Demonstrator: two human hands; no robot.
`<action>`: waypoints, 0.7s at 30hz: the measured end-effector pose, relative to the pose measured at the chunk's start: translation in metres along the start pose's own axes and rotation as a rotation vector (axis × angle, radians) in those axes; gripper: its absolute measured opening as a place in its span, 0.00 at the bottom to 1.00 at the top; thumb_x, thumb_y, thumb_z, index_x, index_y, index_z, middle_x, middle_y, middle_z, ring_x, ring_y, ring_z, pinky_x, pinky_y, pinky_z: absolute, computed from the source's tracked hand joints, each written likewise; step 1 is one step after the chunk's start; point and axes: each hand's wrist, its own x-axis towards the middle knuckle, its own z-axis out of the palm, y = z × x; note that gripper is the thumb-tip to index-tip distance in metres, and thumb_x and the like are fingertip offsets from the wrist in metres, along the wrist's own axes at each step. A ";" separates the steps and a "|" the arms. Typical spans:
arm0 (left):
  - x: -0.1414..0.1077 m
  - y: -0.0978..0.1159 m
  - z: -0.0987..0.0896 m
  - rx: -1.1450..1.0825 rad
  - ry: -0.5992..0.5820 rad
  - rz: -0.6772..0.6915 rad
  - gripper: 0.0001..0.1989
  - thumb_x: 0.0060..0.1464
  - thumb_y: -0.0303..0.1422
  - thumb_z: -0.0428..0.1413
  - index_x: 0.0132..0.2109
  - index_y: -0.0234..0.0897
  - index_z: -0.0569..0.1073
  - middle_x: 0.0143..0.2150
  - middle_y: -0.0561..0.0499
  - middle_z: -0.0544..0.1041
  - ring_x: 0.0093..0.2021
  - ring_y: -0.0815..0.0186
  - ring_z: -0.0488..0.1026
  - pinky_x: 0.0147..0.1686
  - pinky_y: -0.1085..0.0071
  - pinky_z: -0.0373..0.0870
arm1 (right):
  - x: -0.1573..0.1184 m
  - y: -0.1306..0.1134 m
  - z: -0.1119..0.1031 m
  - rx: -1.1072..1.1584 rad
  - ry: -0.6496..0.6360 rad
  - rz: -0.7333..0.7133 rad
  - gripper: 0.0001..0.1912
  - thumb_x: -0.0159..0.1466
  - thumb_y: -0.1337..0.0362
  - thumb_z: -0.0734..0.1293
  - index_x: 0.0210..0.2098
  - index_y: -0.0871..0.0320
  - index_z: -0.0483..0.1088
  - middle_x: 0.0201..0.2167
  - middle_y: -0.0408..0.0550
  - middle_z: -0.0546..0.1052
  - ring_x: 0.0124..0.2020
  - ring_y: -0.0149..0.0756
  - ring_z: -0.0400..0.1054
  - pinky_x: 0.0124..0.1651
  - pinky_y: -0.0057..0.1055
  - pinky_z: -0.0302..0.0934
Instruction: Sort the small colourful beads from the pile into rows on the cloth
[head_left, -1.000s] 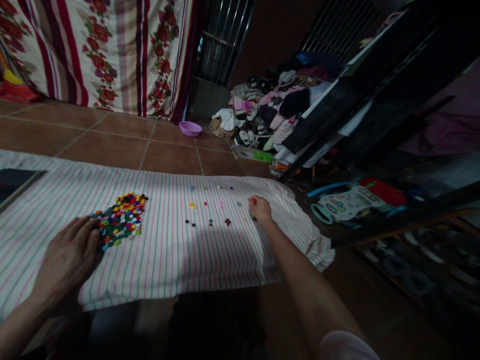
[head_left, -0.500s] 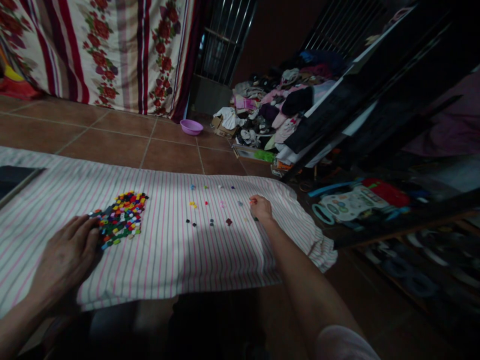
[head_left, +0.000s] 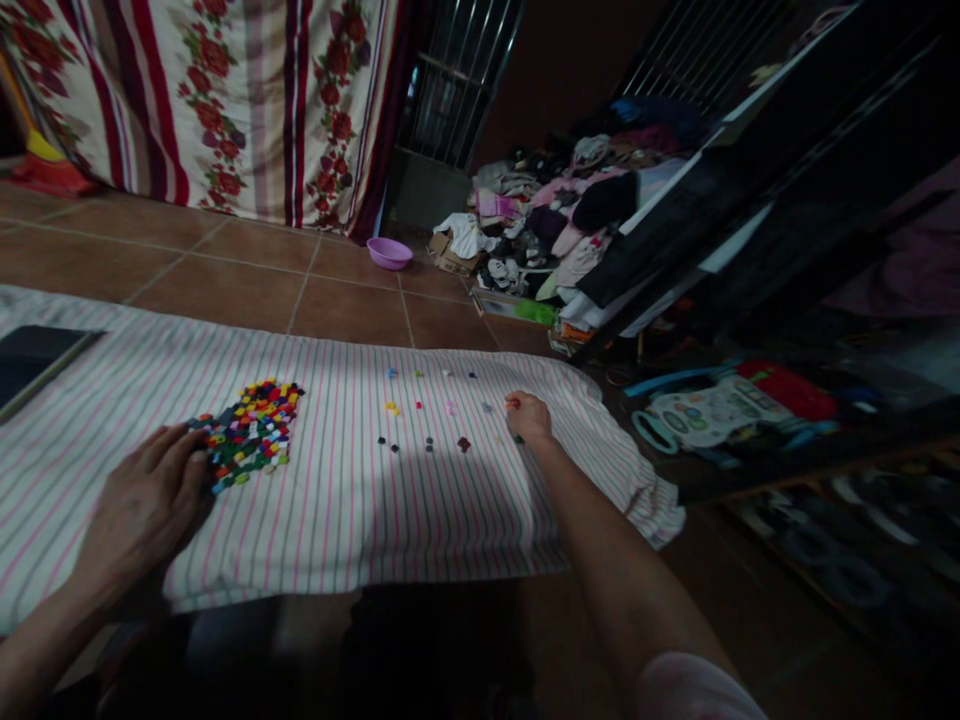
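Observation:
On a striped cloth [head_left: 337, 540], a pile of small colourful bricks [head_left: 259, 430] lies at the left. My left hand [head_left: 150, 495] rests flat at the pile's left edge, fingers spread a little. To the right, small groups of bricks stand in rows: yellow ones [head_left: 391, 408], a red one [head_left: 418, 405], pink ones [head_left: 451, 408], brown ones [head_left: 464, 444] and others. My right hand [head_left: 531, 415] is at the right end of the rows, its fingertips pinched on a small orange-red brick [head_left: 512, 404]. A dark green brick [head_left: 518, 439] lies just below that hand.
A dark framed panel [head_left: 37, 360] lies on the cloth at the far left. Beyond, on the tiled floor, are a purple basin [head_left: 389, 253] and a heap of clothes [head_left: 555, 210]. A dark rack [head_left: 750, 150] stands at the right.
The whole view has shifted slightly, moving the scene a little to the right. Both hands keep nearly the same places on the cloth, and the orange-red brick stays at my right fingertips.

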 end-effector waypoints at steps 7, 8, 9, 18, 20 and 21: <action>-0.001 0.002 0.000 -0.030 -0.022 -0.048 0.23 0.60 0.41 0.36 0.52 0.35 0.67 0.50 0.37 0.74 0.60 0.49 0.65 0.60 0.48 0.64 | 0.002 -0.002 -0.005 0.016 -0.025 0.024 0.14 0.59 0.73 0.65 0.40 0.56 0.79 0.39 0.48 0.81 0.41 0.34 0.74 0.45 0.26 0.63; -0.002 0.001 0.001 -0.037 -0.023 -0.044 0.22 0.59 0.41 0.37 0.51 0.35 0.67 0.50 0.37 0.73 0.61 0.49 0.64 0.60 0.47 0.64 | 0.002 -0.002 -0.005 0.025 -0.020 0.030 0.13 0.59 0.72 0.65 0.39 0.56 0.79 0.39 0.48 0.81 0.40 0.35 0.74 0.45 0.26 0.63; -0.002 0.000 0.001 -0.043 -0.026 -0.034 0.22 0.59 0.40 0.38 0.51 0.35 0.67 0.50 0.36 0.73 0.62 0.48 0.63 0.59 0.46 0.64 | 0.002 -0.002 -0.006 0.038 -0.012 0.037 0.13 0.59 0.72 0.65 0.39 0.56 0.79 0.39 0.48 0.81 0.40 0.35 0.74 0.44 0.27 0.63; -0.002 -0.004 0.002 -0.067 -0.064 -0.006 0.20 0.57 0.40 0.39 0.46 0.36 0.69 0.49 0.34 0.74 0.61 0.45 0.63 0.58 0.42 0.64 | -0.003 -0.002 -0.031 0.142 0.139 0.099 0.14 0.61 0.71 0.61 0.41 0.58 0.78 0.39 0.50 0.80 0.41 0.40 0.73 0.45 0.30 0.63; -0.003 -0.003 0.003 -0.076 -0.054 -0.037 0.21 0.57 0.41 0.39 0.48 0.34 0.68 0.50 0.34 0.73 0.62 0.45 0.63 0.59 0.43 0.63 | -0.004 -0.006 -0.039 0.186 0.184 0.087 0.15 0.61 0.70 0.60 0.42 0.58 0.77 0.40 0.51 0.80 0.41 0.40 0.73 0.47 0.31 0.63; -0.003 -0.003 0.004 -0.077 -0.039 -0.070 0.22 0.57 0.41 0.39 0.49 0.34 0.68 0.51 0.34 0.72 0.62 0.46 0.63 0.59 0.45 0.63 | -0.005 -0.009 -0.042 0.209 0.201 0.072 0.15 0.61 0.70 0.60 0.42 0.58 0.77 0.40 0.52 0.80 0.41 0.40 0.72 0.47 0.31 0.63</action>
